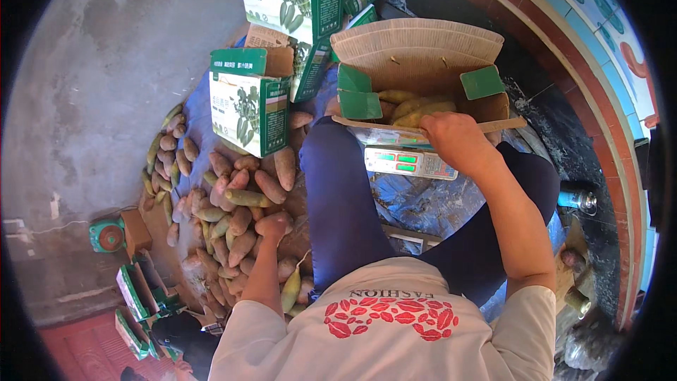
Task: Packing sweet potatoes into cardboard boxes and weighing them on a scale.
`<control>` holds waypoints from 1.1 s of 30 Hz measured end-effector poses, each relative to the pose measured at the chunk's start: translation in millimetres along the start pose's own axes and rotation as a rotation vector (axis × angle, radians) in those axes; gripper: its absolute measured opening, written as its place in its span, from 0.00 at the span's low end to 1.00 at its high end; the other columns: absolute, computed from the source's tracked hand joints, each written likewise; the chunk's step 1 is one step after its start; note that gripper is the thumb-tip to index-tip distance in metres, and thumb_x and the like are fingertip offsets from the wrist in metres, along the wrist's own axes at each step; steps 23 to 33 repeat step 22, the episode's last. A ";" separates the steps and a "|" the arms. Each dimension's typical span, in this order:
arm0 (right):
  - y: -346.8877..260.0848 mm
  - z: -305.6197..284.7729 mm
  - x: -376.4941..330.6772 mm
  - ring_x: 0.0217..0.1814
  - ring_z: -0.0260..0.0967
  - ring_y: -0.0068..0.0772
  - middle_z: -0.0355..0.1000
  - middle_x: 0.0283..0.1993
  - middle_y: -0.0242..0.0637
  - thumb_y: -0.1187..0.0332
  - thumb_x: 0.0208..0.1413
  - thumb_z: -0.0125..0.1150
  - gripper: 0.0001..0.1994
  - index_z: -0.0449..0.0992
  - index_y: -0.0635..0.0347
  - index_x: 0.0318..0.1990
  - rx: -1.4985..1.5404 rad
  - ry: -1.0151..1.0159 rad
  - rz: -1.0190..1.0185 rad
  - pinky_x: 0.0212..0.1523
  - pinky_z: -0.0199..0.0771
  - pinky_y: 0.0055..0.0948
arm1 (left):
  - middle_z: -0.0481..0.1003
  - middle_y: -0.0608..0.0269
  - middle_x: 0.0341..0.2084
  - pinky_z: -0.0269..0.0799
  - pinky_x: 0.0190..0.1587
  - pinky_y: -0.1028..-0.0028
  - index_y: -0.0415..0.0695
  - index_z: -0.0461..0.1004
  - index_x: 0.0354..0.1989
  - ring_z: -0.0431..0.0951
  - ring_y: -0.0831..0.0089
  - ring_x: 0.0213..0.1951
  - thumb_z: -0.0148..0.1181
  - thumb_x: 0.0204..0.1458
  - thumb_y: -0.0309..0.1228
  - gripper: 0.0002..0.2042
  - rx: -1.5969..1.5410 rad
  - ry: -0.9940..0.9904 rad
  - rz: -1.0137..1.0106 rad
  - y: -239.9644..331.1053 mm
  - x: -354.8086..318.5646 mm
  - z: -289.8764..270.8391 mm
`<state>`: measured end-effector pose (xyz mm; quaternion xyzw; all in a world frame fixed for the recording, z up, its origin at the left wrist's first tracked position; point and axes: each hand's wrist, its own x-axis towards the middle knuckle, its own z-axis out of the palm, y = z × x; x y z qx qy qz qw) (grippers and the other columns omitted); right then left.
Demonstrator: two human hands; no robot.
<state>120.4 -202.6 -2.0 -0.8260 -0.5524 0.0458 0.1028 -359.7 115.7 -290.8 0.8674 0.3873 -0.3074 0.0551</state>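
My right hand [455,140] is at the near rim of an open cardboard box [416,49], its curled fingers on a long green radish [417,114]. More green radishes lie beside it in the box. Below the box's near edge shows a digital scale [407,163] with lit green displays. On my left, my left hand [273,224] reaches down into a heap of long root vegetables [242,243], some green, others pinkish-brown. Its fingers blend into the heap, so their grip cannot be made out.
Printed white-and-green cartons [240,109] stand ahead on the left, some stacked behind. A blue canister [577,200] lies at the right near a tiled edge [606,148]. At lower left are a round green device [107,237] and more open cartons [137,289]. Blue sheeting [437,204] covers the floor between my legs.
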 end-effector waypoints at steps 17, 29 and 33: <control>-3.2 -14.9 2.7 0.37 0.70 0.47 0.72 0.31 0.44 0.69 0.50 0.53 0.06 0.73 0.60 0.33 0.154 -0.032 0.057 0.37 0.70 0.41 | 0.58 0.53 0.58 0.60 0.58 0.62 0.50 0.55 0.61 0.58 0.54 0.60 0.66 0.38 0.46 0.40 -0.306 -0.051 -0.363 42.9 -46.4 -6.2; -1.7 -12.6 6.6 0.38 0.70 0.47 0.71 0.32 0.45 0.71 0.49 0.55 0.06 0.73 0.59 0.35 0.215 -0.090 0.091 0.39 0.70 0.41 | 0.49 0.62 0.65 0.58 0.60 0.61 0.58 0.47 0.65 0.52 0.62 0.64 0.63 0.45 0.41 0.39 -0.233 -0.267 -0.467 47.5 -33.3 -22.1; -1.7 -12.6 6.6 0.38 0.70 0.47 0.71 0.32 0.45 0.71 0.49 0.55 0.06 0.73 0.59 0.35 0.215 -0.090 0.091 0.39 0.70 0.41 | 0.49 0.62 0.65 0.58 0.60 0.61 0.58 0.47 0.65 0.52 0.62 0.64 0.63 0.45 0.41 0.39 -0.233 -0.267 -0.467 47.5 -33.3 -22.1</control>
